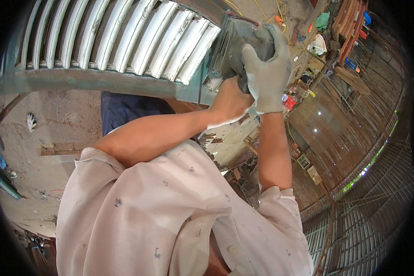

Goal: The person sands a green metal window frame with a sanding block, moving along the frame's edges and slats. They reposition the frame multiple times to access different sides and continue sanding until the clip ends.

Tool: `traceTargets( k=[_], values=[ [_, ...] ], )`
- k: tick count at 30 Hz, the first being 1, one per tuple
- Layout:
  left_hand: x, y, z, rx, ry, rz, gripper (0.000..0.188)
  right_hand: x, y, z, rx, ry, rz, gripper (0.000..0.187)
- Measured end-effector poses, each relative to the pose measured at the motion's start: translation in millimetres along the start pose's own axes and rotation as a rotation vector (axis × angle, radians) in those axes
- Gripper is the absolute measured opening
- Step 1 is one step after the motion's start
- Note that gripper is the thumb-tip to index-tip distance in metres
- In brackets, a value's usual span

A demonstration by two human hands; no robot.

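- tool (233, 45), dark grey and boxy, sits in my hands at the upper middle of the head view, at the right end of a slatted panel; its exact kind i cannot tell.
- my right grip (269, 69), in a pale grey glove, is clasped on the tool from its right side: fingers curl over the far edge, thumb stands apart from them along the near face.
- my left grip (233, 99), bare, is against the tool's lower end, just beside the gloved wrist; its fingers are mostly hidden, so i cannot tell how firmly they close.
- the panel spans the upper left, with whitish slats (110, 37) side by side and a worn greenish rail (138, 83) along their near ends.
- my left forearm (165, 133) slants across below that rail, while my right forearm (274, 152) stands nearly straight up from its sleeve.
- my pale shirt (138, 207), dotted with small dark motifs, fills the lower middle.
- dark blue cloth (129, 110) shows between rail and left forearm.
- on the dusty floor (64, 122), at left, lies a small dark-and-white striped thing (31, 122).
- beyond my gloved hand, yellow cord (287, 20) and a green cloth (322, 21) lie among clutter.
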State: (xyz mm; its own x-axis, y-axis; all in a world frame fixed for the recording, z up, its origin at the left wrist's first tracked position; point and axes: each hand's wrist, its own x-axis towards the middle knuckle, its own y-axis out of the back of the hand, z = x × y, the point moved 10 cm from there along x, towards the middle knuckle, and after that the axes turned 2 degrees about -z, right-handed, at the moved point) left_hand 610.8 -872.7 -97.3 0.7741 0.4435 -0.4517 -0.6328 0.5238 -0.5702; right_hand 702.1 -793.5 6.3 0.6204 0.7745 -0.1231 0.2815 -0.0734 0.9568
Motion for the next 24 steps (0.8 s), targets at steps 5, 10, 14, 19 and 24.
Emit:
traceTargets(
  k=[5, 10, 14, 19, 24],
  values=[
    [14.9, -0.9, 15.2, 0.029, -0.011, 0.043, 0.037, 15.9, 5.8, -4.2, -0.04, 0.039, 0.041, 0.061],
    [14.0, -8.0, 0.2, -0.02, 0.053, -0.005, 0.035, 12.6, 8.3, -6.3, -0.031, 0.051, 0.058, 0.06],
    [-12.4, -0.7, -16.3, -0.003, -0.024, 0.013, 0.032, -15.1, 0.0, -8.0, 0.008, -0.009, -0.004, 0.057],
    [-39.8, 0.0, -15.7, -0.006, 0.127, -0.078, 0.03, -48.5, -5.2, -0.4, 0.107, -0.074, 0.002, 0.056],
    [-9.3, -0.5, 0.2, 0.062, 0.013, 0.012, 0.033, -13.3, 5.4, 3.7, -0.041, 0.013, 0.092, 0.06]
  ],
)
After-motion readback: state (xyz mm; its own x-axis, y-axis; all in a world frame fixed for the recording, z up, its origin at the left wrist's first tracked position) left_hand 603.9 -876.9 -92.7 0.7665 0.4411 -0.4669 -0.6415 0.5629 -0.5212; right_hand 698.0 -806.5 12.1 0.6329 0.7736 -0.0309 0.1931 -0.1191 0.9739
